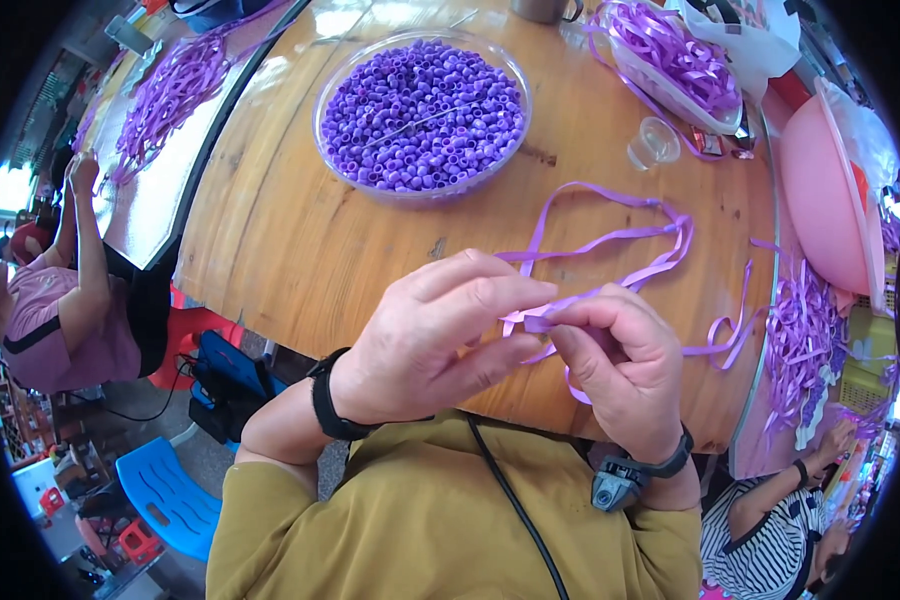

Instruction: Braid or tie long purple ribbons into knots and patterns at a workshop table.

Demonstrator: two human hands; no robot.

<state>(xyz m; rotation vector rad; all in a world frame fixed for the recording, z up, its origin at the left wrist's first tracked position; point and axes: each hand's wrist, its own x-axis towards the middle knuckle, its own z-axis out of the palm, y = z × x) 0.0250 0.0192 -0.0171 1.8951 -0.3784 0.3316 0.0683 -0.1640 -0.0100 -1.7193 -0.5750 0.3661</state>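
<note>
Over the near edge of the wooden table, my right hand [630, 375] pinches a narrow purple ribbon [610, 238] between thumb and forefinger. My left hand [435, 330] is just beside it, thumb and fingers stretched out and apart around the ribbon's pinched part, without a visible grip on it. From my hands the ribbon runs away in a loose loop across the tabletop, and another stretch trails to the right. A clear round tub [320, 130] beyond my left hand is full of small purple beads [425, 115], with a thin needle-like rod [420, 125] lying on them.
A small clear cup [654, 144] stands near a container of purple ribbons [675, 60] at the far right. Farther right are a pink basin [820, 185] and a hanging ribbon bundle [802, 340]. Other people sit at left [80, 320] and lower right [770, 540]. A blue stool [170, 495] stands lower left.
</note>
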